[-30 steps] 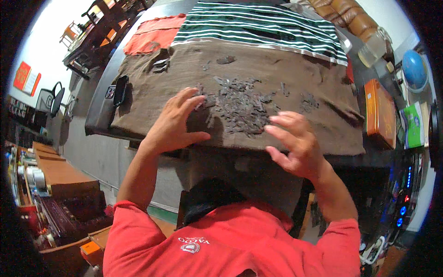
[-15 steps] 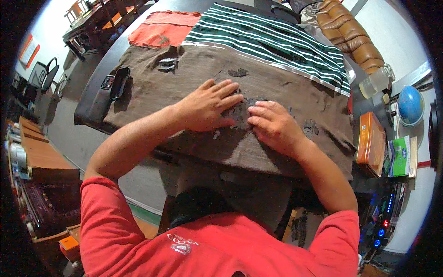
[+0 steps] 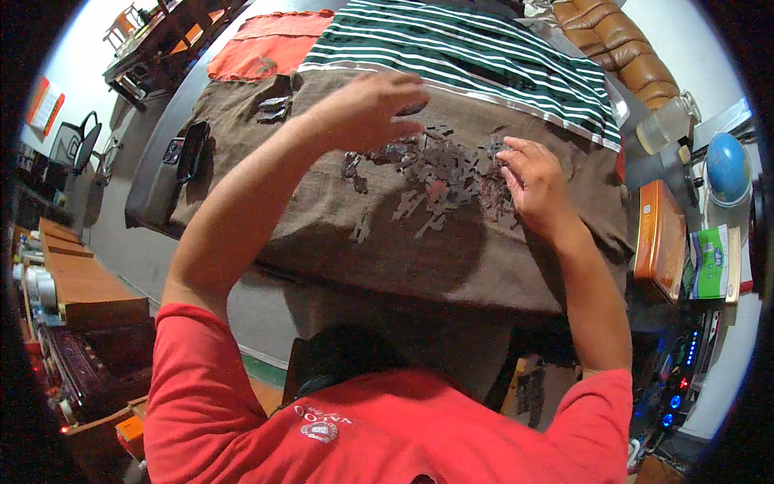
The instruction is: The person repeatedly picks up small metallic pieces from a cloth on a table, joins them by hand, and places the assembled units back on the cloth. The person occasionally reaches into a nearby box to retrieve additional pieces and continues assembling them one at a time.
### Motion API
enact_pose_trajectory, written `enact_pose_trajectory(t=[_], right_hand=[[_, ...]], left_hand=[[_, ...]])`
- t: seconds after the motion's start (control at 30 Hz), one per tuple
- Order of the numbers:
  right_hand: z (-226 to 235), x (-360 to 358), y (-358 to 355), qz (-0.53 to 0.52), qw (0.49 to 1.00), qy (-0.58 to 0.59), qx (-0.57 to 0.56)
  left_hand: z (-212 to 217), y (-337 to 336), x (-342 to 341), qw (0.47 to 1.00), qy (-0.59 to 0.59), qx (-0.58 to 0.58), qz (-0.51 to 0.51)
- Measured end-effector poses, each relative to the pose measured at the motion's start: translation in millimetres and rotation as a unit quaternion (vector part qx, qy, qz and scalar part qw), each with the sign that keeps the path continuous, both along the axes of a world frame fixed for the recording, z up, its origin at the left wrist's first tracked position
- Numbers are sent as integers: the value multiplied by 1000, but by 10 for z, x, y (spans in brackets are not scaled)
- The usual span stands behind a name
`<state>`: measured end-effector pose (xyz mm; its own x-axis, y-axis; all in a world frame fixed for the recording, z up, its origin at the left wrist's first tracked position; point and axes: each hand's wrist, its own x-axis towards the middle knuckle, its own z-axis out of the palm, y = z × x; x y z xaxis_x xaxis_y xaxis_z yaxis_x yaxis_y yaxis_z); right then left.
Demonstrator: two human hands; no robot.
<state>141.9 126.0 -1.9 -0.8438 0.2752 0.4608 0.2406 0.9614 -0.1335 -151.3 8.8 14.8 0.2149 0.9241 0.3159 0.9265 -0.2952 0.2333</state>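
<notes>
Both hands hung open-fingered around the pile of dark flat pieces [image 3: 439, 173] on the brown cloth [image 3: 322, 226]: left hand [image 3: 367, 109] raised over it, right hand [image 3: 536, 181] touching, green striped cloth [image 3: 468, 52] beyond.

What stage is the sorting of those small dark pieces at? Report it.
Looks done: a few pieces lie apart near the brown cloth's far left. In hand: the right hand rests on the main pile; the left hand is raised above it. Left: most pieces are in the loose pile.

Small dark flat pieces [image 3: 439, 173] scattered loose on brown cloth [image 3: 322, 218]
</notes>
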Motion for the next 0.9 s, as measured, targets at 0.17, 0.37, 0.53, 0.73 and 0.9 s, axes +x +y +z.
enact_pose_trajectory(t=[0.17,0.37,0.53,0.73,0.9], right_hand=[[115,-229,-415,102,992,-24,-71],[90,-604,-782,142,983,-56,-98],[87,-732,-785,167,971,-88,-144],[158,-736,-739,140,964,-165,-156],[188,-616,-704,-4,894,-17,-448]], left_hand=[[307,-86,-227,971,-189,110,94],[212,-270,-282,789,-591,121,120],[-21,-327,-259,749,-632,136,144],[-138,-288,-310,774,-605,111,150],[-167,-234,-122,825,-553,49,111]])
